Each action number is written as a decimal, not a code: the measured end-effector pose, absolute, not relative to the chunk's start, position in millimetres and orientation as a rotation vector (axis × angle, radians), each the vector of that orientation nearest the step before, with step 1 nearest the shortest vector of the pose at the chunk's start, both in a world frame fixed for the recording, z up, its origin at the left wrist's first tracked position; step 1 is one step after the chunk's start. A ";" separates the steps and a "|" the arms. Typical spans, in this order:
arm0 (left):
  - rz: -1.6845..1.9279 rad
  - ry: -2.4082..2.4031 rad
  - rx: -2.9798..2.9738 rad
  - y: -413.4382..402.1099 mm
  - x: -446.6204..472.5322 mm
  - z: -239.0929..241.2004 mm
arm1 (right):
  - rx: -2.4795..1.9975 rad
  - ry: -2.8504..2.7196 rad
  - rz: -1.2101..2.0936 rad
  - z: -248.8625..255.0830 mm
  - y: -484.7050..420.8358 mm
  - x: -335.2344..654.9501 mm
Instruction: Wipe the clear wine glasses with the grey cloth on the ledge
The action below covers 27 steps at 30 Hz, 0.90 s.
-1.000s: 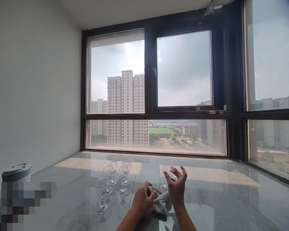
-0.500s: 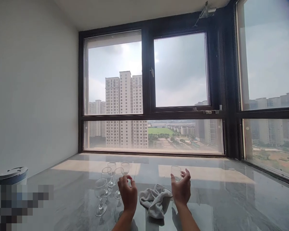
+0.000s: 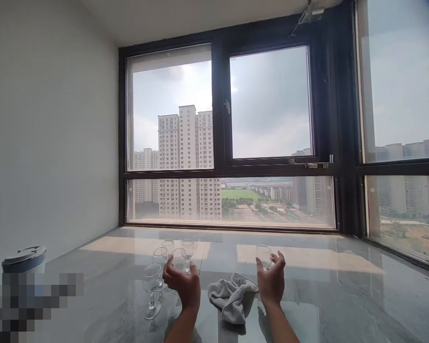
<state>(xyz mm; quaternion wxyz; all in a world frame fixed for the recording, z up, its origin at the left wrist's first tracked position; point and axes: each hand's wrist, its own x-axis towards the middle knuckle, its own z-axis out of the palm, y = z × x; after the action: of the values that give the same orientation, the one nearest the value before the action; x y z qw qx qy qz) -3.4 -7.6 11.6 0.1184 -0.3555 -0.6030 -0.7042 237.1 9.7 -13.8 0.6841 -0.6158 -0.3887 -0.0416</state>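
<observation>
My left hand (image 3: 186, 282) reaches in among several clear stemmed wine glasses at the left, thumb and fingers spread apart. It partly hides one wine glass (image 3: 179, 256) behind its fingers; whether it touches that glass I cannot tell. Nearer and further left stands another wine glass (image 3: 152, 281), upright on its foot. My right hand (image 3: 271, 281) has its thumb and fingers curled round the bowl of a separate glass (image 3: 263, 252), whose lower part the hand covers. Between both hands lies a crumpled grey cloth (image 3: 232, 297).
A lidded paper cup (image 3: 25, 259) is at the far left, its lower part blurred out. The glossy grey marble sill (image 3: 110, 281) runs to dark-framed windows (image 3: 221, 172) at the back and right. A plain wall (image 3: 50, 143) rises on the left.
My left hand has opened from a curled shape and moved slightly left toward the glasses. My right hand keeps its place at its glass. The view has shifted a little.
</observation>
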 end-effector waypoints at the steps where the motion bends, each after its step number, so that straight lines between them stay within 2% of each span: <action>1: -2.060 -1.813 -1.006 -6.7 -3.9 11.4 | -1.376 -0.873 -0.082 -15.4 11.1 237.8; 7: -2.034 -2.140 -0.929 6.7 -10.3 2.7 | -1.376 -0.879 -0.101 -23.2 18.0 240.0; 13: -2.191 -2.260 -0.889 20.3 -15.3 -9.9 | -1.362 -0.856 -0.184 -20.5 18.3 242.2; 19: -1.999 -2.202 -1.295 11.3 -3.4 -18.2 | -1.283 -0.946 -0.293 -0.9 -6.8 219.3; 24: -2.023 -1.961 -1.716 5.8 6.5 -23.5 | -1.322 -1.603 0.089 -0.1 -24.4 189.1; 27: -1.977 -1.960 -1.897 7.1 7.1 -27.5 | -1.312 -1.803 0.263 -10.5 -24.5 183.1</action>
<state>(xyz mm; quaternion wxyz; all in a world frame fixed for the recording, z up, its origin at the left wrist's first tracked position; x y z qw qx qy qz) 7.1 7.1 -27.5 -0.1134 -0.5595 -0.5781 -0.5830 183.1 -24.5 -10.5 0.4333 -0.5267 -0.7237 0.1056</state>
